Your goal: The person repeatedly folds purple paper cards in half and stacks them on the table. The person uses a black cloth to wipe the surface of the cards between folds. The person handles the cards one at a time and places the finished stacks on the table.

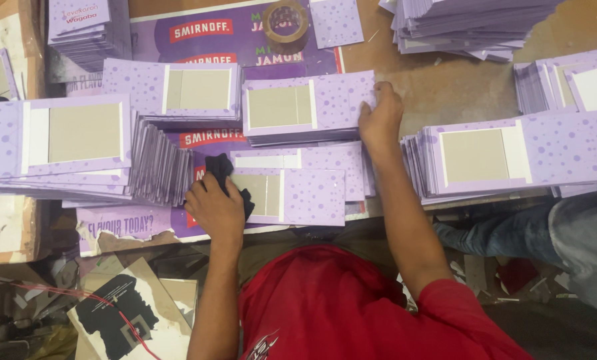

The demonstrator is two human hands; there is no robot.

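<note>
Left hand point(215, 208): fingers closed on a dark cloth point(226, 175), pressed to the left edge of the nearest lilac dotted cover point(297, 195), which lies flat, grey board panel up, just beyond the knuckles. Right hand point(380, 119): fingers curled over the right edge of the upper cover stack point(308, 110), thumb side on the wooden tabletop point(445, 83). Further cover stacks at left point(58, 137) and right point(512, 157). Tape roll point(286, 20) at the far edge. Another person's denim-clad leg point(512, 233) at right.

Tape roll point(285, 21), red-wired black card point(122, 313)
</note>
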